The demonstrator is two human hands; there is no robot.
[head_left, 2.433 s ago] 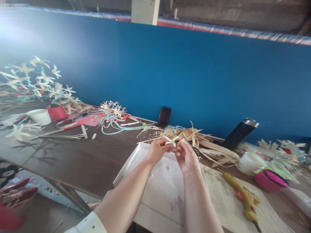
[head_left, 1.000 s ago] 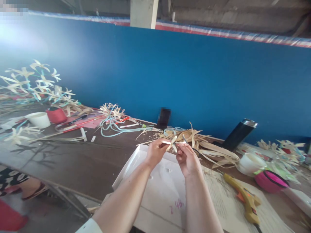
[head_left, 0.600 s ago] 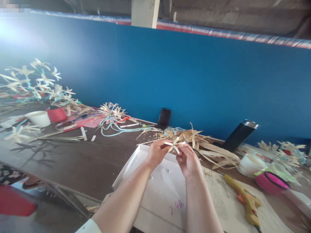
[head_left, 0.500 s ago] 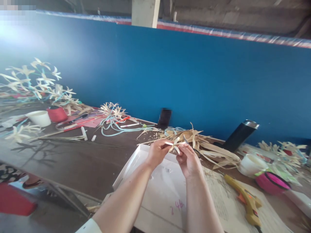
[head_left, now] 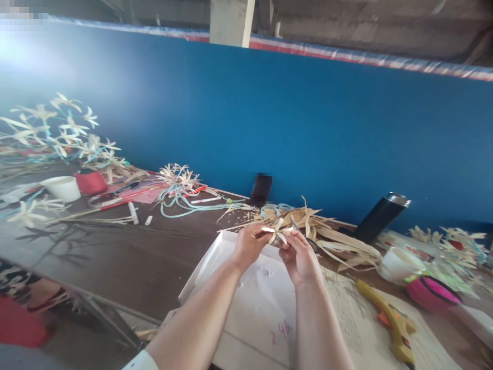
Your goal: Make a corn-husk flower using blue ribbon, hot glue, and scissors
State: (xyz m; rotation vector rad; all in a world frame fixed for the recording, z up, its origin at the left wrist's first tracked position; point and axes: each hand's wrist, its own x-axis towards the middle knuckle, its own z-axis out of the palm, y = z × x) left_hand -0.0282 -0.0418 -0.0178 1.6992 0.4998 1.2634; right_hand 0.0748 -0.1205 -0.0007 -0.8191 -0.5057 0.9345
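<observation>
A small pale husk flower (head_left: 278, 232) with narrow petals is stretched between my two hands, above the far edge of a white box lid (head_left: 254, 298). My left hand (head_left: 250, 241) pinches a petal on the flower's left side. On the other side my right hand (head_left: 300, 255) closes its thumb and fingers on the right petal. Just beyond the right fingers show the scissors (head_left: 313, 243), partly hidden by the hand and husks. Behind the hands lies a heap of dried corn husks (head_left: 308, 218).
A yellow glue gun (head_left: 396, 324) lies on printed paper at right, near a white cup (head_left: 400, 264) and a pink pouch (head_left: 431, 294). A black flask (head_left: 381, 218) leans by the blue partition (head_left: 308, 118). Finished husk flowers (head_left: 69, 123) stand at far left.
The flower has turned slightly between my fingers, so its petals spread more evenly. Both hands stay in nearly the same place. At lower left, a person's foot has shifted a little.
</observation>
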